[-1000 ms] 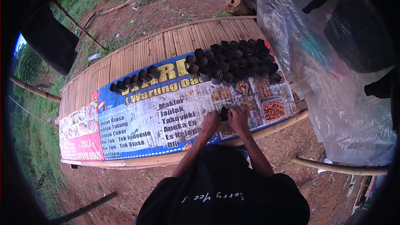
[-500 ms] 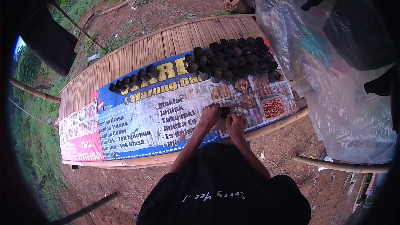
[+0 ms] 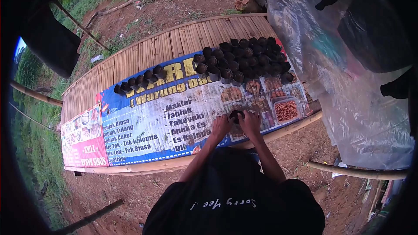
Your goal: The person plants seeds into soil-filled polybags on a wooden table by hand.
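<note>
A small black polybag (image 3: 236, 115), its round mouth facing up, stands on the printed banner (image 3: 191, 117) near the table's front edge. From its left side my left hand (image 3: 220, 128) grips it with curled fingers. My right hand (image 3: 250, 124) pinches the rim on the right. What is inside the bag is too dark to make out. Beyond my hands, several filled black polybags (image 3: 226, 76) stand close together at the back right of the banner. A short row of similar polybags (image 3: 140, 80) is farther left.
The banner covers much of a bamboo-slat table (image 3: 152, 48) with a bamboo front edge. Clear plastic sheeting (image 3: 305, 61) hangs at the right, near a bamboo pole (image 3: 357, 172). A cut log (image 3: 247, 1) lies on the bare soil behind the table.
My left hand has come slightly nearer to me, and my right hand has moved up against the polybag. The bag's mouth now looks rounder and wider.
</note>
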{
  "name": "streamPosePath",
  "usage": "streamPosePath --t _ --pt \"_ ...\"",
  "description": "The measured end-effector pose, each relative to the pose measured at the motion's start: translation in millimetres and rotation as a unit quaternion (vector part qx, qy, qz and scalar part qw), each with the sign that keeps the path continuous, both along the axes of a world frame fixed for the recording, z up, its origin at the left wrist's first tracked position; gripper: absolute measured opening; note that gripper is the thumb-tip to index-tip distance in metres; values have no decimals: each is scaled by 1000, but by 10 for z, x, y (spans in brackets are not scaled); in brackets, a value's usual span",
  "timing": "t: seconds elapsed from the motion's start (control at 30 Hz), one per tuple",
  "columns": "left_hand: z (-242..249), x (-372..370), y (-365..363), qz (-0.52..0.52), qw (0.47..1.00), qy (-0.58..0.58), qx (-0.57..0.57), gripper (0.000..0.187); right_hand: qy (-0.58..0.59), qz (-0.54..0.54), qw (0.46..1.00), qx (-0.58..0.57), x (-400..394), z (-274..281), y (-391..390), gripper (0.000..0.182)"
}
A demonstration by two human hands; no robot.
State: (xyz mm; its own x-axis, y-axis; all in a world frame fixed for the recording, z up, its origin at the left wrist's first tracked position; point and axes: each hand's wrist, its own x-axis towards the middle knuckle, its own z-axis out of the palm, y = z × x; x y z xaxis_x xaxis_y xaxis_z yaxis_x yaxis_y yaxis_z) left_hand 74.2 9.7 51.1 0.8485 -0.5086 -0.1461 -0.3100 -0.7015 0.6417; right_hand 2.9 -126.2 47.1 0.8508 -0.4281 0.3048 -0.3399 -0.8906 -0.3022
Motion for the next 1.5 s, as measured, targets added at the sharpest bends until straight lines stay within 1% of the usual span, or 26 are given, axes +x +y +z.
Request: streamPosePath --t 0.03,0.07,0.1,0.23,0.3,0.37,0.43,0.53,0.6,0.63,0.67,0.7,0.8,0.83,0.9,0.93,1.0,1.03,1.1,1.13,1.2,1.27,1.33,1.4,1.43,1.5 --pt "-69 21 -11 0 1000 -2 -1 25 -2 0 1000 -1 24 20 -60 28" --pt "-138 36 -20 -13 999 -15 -34 22 5 35 999 -12 39 39 -117 27" --pt "-76 38 -23 -26 997 -27 -67 19 12 69 997 -23 42 88 -133 25" --pt "164 97 3 -25 994 -39 -101 14 22 57 998 22 -15 291 -89 20" --pt "205 154 37 -31 992 -42 -118 12 52 10 997 56 -82 355 5 18" --pt "37 228 37 -47 992 -51 -102 11 54 -5 997 62 -113 174 93 18" --pt "-3 200 45 -66 992 -61 -88 11 54 -24 996 66 -209 108 183 18" --pt "107 222 12 -84 990 -66 -94 13 51 -48 994 81 -194 143 239 19" --pt "170 257 -34 -94 987 -74 -109 10 19 -82 990 111 -191 170 270 19" --pt "111 314 -46 -94 987 -75 -109 10 17 -82 990 111 -186 95 286 19" --pt "39 363 -62 -119 986 -79 -82 10 34 -79 988 130 -199 5 314 20" --pt "40 387 -84 -143 985 -84 -56 11 50 -76 985 147 -198 44 338 20" --pt "94 386 -126 -137 982 -83 -101 12 46 -72 989 125 -264 206 411 21" --pt "134 353 -131 -137 982 -80 -101 12 48 -72 988 126 -290 155 439 21" --pt "207 330 -147 -147 981 -92 -83 13 -18 -85 989 123 -286 -14 490 24" --pt "149 312 -136 -147 981 -93 -83 13 -18 -84 989 123 -317 -133 503 24" --pt "53 274 -132 -117 983 -113 -87 15 22 -93 988 121 -351 -301 459 30" --pt "224 227 -115 -116 983 -114 -87 15 22 -92 988 120 -341 -128 433 30" --pt "522 64 -36 -50 984 -163 -46 18 56 -121 976 174 -360 208 369 38" --pt "464 31 -18 -50 984 -163 -45 18 57 -121 975 175 -322 216 314 38" --pt "260 -12 18 -6 999 -33 -11 22 92 -123 982 110 -255 223 206 42" --pt "44 -19 21 -13 999 -33 -24 20 101 -102 986 86 -167 211 131 39" --pt "36 -2 -9 -22 998 -37 -40 19 107 -81 989 60 -117 147 55 36" --pt "67 17 -29 -34 998 -18 -58 14 66 -22 997 27 -78 142 28 28" --pt "97 22 -21 -35 998 -19 -57 14 66 -22 997 28 -73 165 39 28" --pt "153 38 1 -48 992 -66 -96 12 56 -9 998 9 -78 224 69 23"
